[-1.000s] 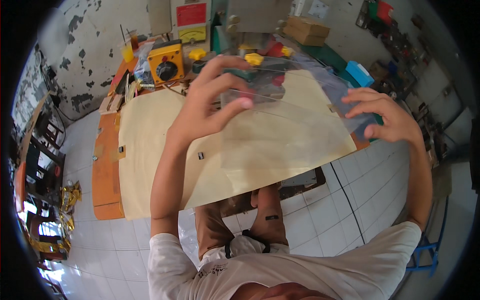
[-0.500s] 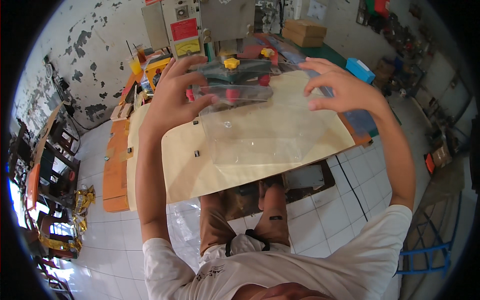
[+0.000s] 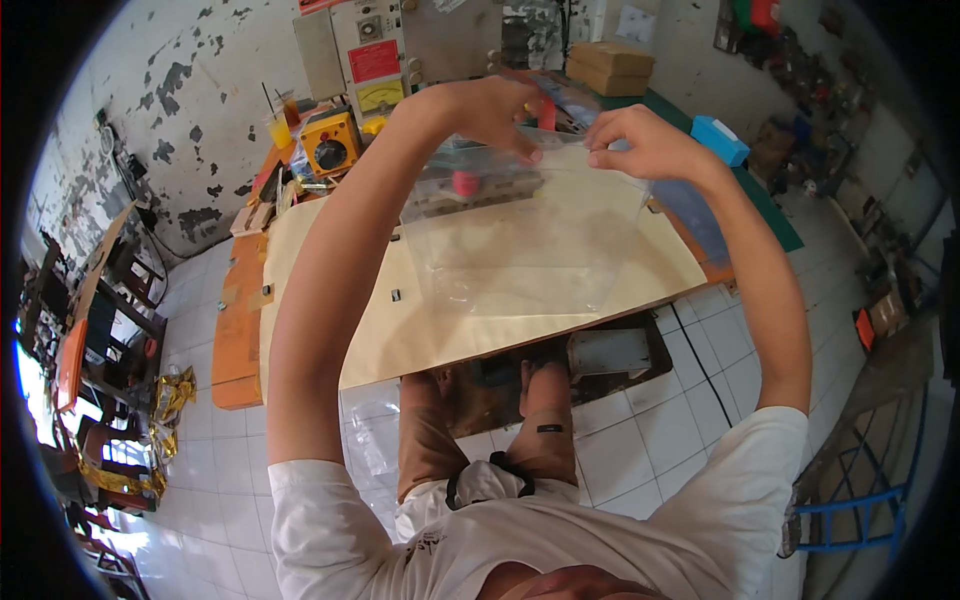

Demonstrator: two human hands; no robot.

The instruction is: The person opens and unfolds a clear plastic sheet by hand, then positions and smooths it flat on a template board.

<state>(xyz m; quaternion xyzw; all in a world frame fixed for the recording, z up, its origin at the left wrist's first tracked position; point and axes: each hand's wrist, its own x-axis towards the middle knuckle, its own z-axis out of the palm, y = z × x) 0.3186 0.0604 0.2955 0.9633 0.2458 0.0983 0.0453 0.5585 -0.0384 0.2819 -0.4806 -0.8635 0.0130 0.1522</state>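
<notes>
A clear plastic sheet point(image 3: 530, 240), folded and creased, lies above the cream-coloured work surface point(image 3: 370, 340) with its lower edge toward me. My right hand point(image 3: 645, 142) is at its far right corner, thumb and fingers closed on the edge. My left hand point(image 3: 495, 115) reaches across the sheet's far edge, thumb and fingers apart; part of its grasp area is hard to make out. Through the plastic shows a pink-red knob point(image 3: 466, 184) on the machine. Behind my hands stands the grey machine point(image 3: 450, 45) with a control panel.
A yellow box with a black dial point(image 3: 331, 143) stands at the far left, near drink cups point(image 3: 278, 130). Brown cartons point(image 3: 610, 68) and a blue box point(image 3: 720, 140) sit at the far right. Small black pieces point(image 3: 396, 295) dot the surface. A blue metal frame point(image 3: 855, 500) stands at the lower right.
My left hand has moved right and away from me across the sheet's far edge. My right hand has shifted slightly left, its fingers closing onto the corner.
</notes>
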